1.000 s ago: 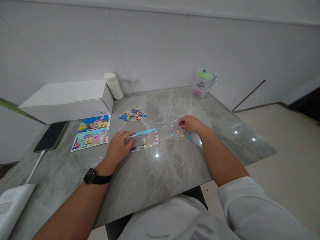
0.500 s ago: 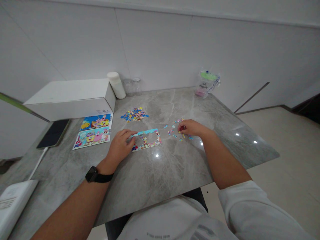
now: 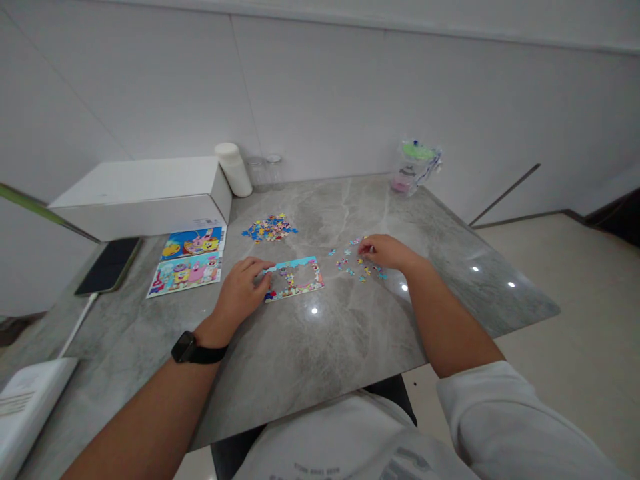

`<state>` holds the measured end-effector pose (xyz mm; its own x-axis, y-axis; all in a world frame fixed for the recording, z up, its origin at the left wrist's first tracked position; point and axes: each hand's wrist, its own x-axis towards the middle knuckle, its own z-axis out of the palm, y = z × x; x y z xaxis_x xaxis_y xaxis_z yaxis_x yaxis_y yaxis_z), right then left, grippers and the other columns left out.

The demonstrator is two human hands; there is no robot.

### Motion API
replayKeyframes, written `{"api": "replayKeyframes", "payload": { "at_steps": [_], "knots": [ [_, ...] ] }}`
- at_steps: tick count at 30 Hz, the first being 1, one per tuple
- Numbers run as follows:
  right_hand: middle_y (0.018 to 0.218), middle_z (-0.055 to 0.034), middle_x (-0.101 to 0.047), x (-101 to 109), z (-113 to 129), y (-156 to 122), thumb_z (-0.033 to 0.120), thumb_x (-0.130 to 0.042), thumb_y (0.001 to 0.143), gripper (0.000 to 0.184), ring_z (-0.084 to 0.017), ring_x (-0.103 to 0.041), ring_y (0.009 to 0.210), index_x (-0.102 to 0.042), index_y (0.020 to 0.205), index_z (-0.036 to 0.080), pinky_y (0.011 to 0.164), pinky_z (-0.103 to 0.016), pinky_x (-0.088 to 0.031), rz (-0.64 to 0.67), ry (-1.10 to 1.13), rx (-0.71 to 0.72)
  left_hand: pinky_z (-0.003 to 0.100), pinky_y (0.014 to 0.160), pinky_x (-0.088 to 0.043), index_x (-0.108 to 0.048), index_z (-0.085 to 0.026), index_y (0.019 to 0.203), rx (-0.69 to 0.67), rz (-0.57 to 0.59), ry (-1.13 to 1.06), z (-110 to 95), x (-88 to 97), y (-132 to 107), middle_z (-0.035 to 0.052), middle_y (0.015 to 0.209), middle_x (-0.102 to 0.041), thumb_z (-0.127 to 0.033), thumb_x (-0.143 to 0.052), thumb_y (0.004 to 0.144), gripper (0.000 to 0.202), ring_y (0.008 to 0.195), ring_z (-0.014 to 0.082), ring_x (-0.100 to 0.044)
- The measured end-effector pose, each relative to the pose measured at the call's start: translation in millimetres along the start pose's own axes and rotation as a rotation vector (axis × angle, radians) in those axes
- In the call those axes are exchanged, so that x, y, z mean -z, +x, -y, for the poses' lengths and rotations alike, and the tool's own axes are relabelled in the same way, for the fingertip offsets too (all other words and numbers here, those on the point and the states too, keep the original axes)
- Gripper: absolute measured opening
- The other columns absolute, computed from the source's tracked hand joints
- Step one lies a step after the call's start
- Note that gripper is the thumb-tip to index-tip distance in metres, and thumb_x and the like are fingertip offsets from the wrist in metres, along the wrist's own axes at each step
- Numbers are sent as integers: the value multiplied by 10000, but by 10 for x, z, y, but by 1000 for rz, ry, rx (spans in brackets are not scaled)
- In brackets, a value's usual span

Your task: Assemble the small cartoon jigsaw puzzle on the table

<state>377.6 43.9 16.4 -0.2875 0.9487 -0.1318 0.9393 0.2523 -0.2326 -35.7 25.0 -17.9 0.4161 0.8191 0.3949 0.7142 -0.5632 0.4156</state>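
Note:
On the grey table lies a partly assembled jigsaw puzzle (image 3: 303, 289), its border joined and gaps in its middle. My left hand (image 3: 244, 288) rests at its left edge, thumb and forefinger apart and touching it, the other fingers stretched out. To the right, several loose puzzle pieces (image 3: 351, 272) lie scattered. My right hand (image 3: 384, 252) is over the far right side of these pieces, fingertips curled together in a pinch. Whatever is between those fingertips is too small and hidden to make out.
Behind the puzzle is a heap of mixed pieces (image 3: 271, 229). Two picture cards (image 3: 187, 272) and a phone (image 3: 109, 267) lie left. Along the wall stand a white box (image 3: 140, 193), a white bottle (image 3: 234, 171), clear glasses (image 3: 273, 172) and a plastic bag (image 3: 414, 167).
My right hand has shifted slightly away from me across the loose pieces, uncovering a few nearer ones. My left hand and the puzzle stay in place.

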Motion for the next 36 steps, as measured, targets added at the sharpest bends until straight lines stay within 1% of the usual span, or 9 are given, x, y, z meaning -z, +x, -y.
{"api": "replayKeyframes", "payload": {
  "at_steps": [2,5,14,16,21,25,28,32,36],
  "knots": [
    [1082,-49,-790,4,10,-12,84,-652,838,318,-188,-711,964,-810,1068,235,845,-248,-491,40,50,46,430,977,-536,-743,-218,1166,4,-6,1,0,-3,-1,92,1130,-711,-308,-525,1005,286,1062,263,-666],
    [1053,-43,-788,-18,25,-11,36,-652,803,348,-183,-712,943,-810,1046,228,805,-242,-494,77,79,39,432,984,-533,-744,-222,1170,-1,-16,-5,4,-6,-2,91,1131,-713,-301,-527,1003,285,1075,264,-665],
    [932,-44,-787,-70,-81,16,219,-752,852,62,-189,-708,838,-777,909,211,726,-261,-487,98,49,-35,442,985,-532,-749,-212,1151,9,-9,1,-9,3,8,97,1117,-717,-295,-523,995,287,1068,268,-666],
    [945,-38,-786,-62,-74,10,213,-755,844,81,-187,-709,852,-775,923,217,736,-258,-490,89,71,-17,443,989,-533,-751,-211,1152,14,-8,-1,-18,9,9,97,1119,-717,-291,-527,992,287,1064,268,-666],
    [964,-35,-782,-47,-22,8,94,-698,814,195,-179,-705,870,-769,954,210,759,-250,-485,102,89,-3,432,993,-533,-753,-204,1153,17,-21,-13,-30,19,7,95,1119,-714,-285,-539,995,278,1069,262,-666],
    [910,-32,-765,-46,-27,-8,107,-680,791,151,-177,-686,823,-737,894,202,742,-260,-470,100,118,-22,442,994,-532,-755,-190,1154,6,-49,-16,-5,9,7,95,1109,-712,-265,-556,994,267,1069,266,-663],
    [815,-20,-732,-39,-7,-18,182,-673,798,66,-171,-654,746,-703,852,203,712,-275,-456,80,223,-27,442,1001,-534,-752,-208,1158,14,-73,-21,27,-1,6,88,1115,-713,-260,-570,992,252,1083,263,-662],
    [770,-7,-684,-18,180,49,321,-684,801,129,-161,-599,708,-689,863,207,677,-280,-445,-17,438,25,427,981,-547,-752,-217,1162,38,-89,-37,33,8,5,81,1116,-714,-226,-592,976,245,1058,253,-667],
    [764,-5,-665,59,569,218,433,-709,791,250,-158,-581,706,-701,882,200,666,-285,-449,-54,656,134,415,985,-544,-752,-221,1151,35,-110,-55,-4,29,9,77,1126,-714,-214,-605,981,225,1055,242,-666]
  ]
}}
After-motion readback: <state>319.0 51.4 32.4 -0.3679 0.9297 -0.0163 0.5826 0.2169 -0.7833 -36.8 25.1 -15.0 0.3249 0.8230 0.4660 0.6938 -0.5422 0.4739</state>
